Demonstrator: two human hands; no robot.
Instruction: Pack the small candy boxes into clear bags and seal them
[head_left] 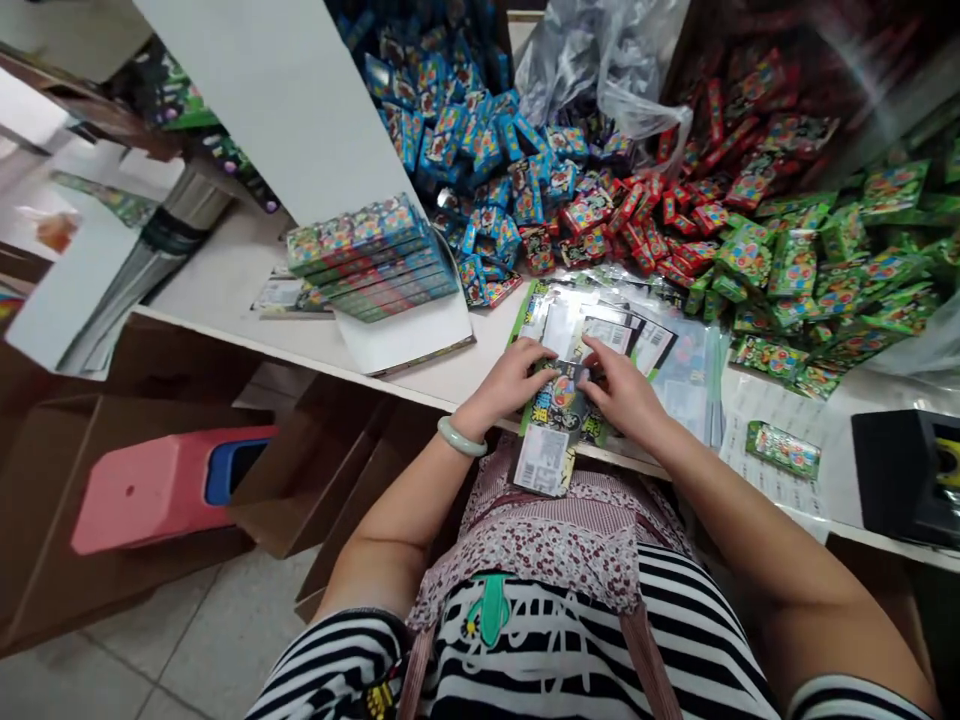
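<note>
At the table's front edge, my left hand (pixel 511 382) and my right hand (pixel 624 388) are closed on the two sides of a flat black printed carton piece (pixel 545 455). It has a white text panel at its lower end, which reaches over the edge above my lap. The thumbs lie on its upper face, and the fingers partly hide it. Under and beyond my hands lies a loose stack of printed sheets and clear plastic sleeves (pixel 686 385). To the left, a white display box (pixel 401 345) holds stacked rows of small colourful packets (pixel 371 255).
Heaps of small blue boxes (pixel 457 130), red boxes (pixel 637 225) and green boxes (pixel 810 265) cover the back. One green packet (pixel 784 450) lies right, near a black device (pixel 907 475). Cardboard cartons (pixel 300 480) and a pink stool (pixel 150 490) stand below left.
</note>
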